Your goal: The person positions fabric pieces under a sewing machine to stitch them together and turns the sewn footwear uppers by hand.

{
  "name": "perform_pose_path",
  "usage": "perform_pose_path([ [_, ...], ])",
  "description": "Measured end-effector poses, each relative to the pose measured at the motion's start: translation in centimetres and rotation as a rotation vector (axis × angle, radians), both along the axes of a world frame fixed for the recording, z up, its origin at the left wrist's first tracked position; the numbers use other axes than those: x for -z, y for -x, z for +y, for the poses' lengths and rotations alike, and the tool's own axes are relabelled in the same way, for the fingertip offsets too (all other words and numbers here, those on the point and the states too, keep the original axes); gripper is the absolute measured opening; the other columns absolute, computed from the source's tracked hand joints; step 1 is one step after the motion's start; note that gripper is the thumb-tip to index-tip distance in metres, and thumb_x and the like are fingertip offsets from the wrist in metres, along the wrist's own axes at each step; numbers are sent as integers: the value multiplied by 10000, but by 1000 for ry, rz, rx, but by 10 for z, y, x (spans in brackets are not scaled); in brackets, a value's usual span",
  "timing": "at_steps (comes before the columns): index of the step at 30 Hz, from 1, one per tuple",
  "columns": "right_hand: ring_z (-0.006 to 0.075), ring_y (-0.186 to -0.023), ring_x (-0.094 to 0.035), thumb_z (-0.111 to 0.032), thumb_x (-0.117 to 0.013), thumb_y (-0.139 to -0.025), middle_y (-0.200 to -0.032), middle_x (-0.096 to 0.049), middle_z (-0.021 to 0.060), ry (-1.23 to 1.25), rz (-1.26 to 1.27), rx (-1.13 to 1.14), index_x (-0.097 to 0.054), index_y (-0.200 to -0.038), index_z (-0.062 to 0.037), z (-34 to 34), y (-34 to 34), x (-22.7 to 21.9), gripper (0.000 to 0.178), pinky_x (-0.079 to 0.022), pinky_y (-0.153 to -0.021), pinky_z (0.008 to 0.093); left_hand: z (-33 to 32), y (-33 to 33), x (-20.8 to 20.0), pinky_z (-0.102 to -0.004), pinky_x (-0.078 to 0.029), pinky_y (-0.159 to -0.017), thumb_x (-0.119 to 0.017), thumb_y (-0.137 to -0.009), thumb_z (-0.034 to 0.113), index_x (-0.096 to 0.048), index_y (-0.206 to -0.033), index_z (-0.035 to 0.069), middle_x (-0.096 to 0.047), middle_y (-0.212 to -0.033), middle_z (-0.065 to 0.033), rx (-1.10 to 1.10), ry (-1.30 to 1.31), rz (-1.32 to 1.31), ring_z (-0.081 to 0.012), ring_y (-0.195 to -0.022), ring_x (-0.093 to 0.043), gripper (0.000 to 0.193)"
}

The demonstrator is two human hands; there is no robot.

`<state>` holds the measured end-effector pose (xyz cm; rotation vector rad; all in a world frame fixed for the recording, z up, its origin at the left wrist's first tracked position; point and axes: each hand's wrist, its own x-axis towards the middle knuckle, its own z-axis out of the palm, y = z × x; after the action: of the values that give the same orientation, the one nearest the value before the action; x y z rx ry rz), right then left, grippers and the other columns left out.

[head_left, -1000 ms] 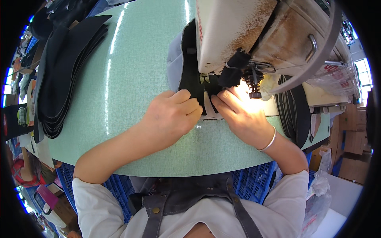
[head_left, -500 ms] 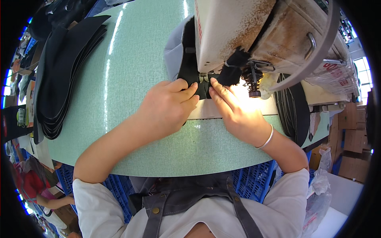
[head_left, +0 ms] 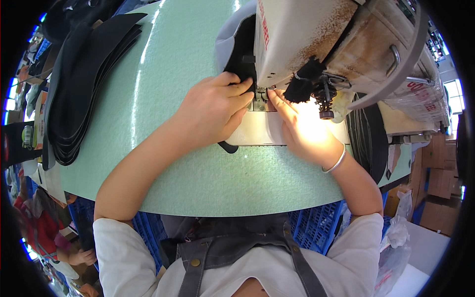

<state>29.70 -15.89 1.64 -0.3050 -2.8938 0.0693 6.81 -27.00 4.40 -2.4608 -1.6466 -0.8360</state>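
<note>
Blue crates (head_left: pixel 314 222) stand below the counter (head_left: pixel 198 193), partly covered by its edge and the person's body, their contents hard to make out; cardboard boxes (head_left: pixel 443 183) stack at the right, what they hold hidden; the black piece (head_left: pixel 241 54) lies on the counter at the sewing machine (head_left: pixel 302 34), partly behind its head; the hands are apart, the left (head_left: pixel 210 111) with bent fingers on the piece, the right (head_left: pixel 309 131) with fingers stretched beside the presser foot (head_left: pixel 263 94), half lost in glare; whether either pinches cloth, I cannot tell.
</note>
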Motion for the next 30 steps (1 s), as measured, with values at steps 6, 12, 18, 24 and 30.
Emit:
perform_pose_path([
  [6,399,-1112,-609,63,-507,-784,-1286,-571,280,156,-29,25,-441,-1400,58,-6,10,-11,619,-496,-953,416,-3,4,0,-361,-528,-844,-676,-775,147,-706,-1007,-23,-695,-1134,-159,-27,23,66,-251,-1019,-621,289],
  [12,383,-1053,-607,87,-524,-775,-1206,-601,214,223,109,-24,-504,-1340,25,-7,8,-24,569,-503,-890,421,-3,2,15,-400,-479,-985,-683,-740,167,-701,-944,8,-680,-1168,-125,-38,-117,154,-287,-1099,-614,260],
  [18,418,-1112,-554,-79,-583,-894,-1124,-612,247,-254,68,317,-627,-1169,19,22,-69,-31,294,-432,-957,487,-61,73,-67,-451,-483,-947,-682,-712,140,-679,-891,47,-687,-1092,-116,-547,-111,425,-296,-1053,-622,202],
  [24,442,-1024,-600,-252,-540,-977,-1084,-649,267,24,-176,847,-650,-1071,45,62,-58,-73,331,-472,-872,484,-149,272,-110,-436,-508,-877,-672,-858,518,-541,-1388,121,-647,-1214,-209,-1328,253,568,-310,-1041,-647,675],
  [30,466,-1030,-596,-299,-487,-1007,-1105,-651,270,-74,47,739,-623,-1120,69,109,-106,-36,408,-476,-876,487,-159,315,-124,-306,-496,-522,-602,-897,356,-706,-978,24,-665,-766,-118,-1239,543,-148,-158,-655,-643,357],
])
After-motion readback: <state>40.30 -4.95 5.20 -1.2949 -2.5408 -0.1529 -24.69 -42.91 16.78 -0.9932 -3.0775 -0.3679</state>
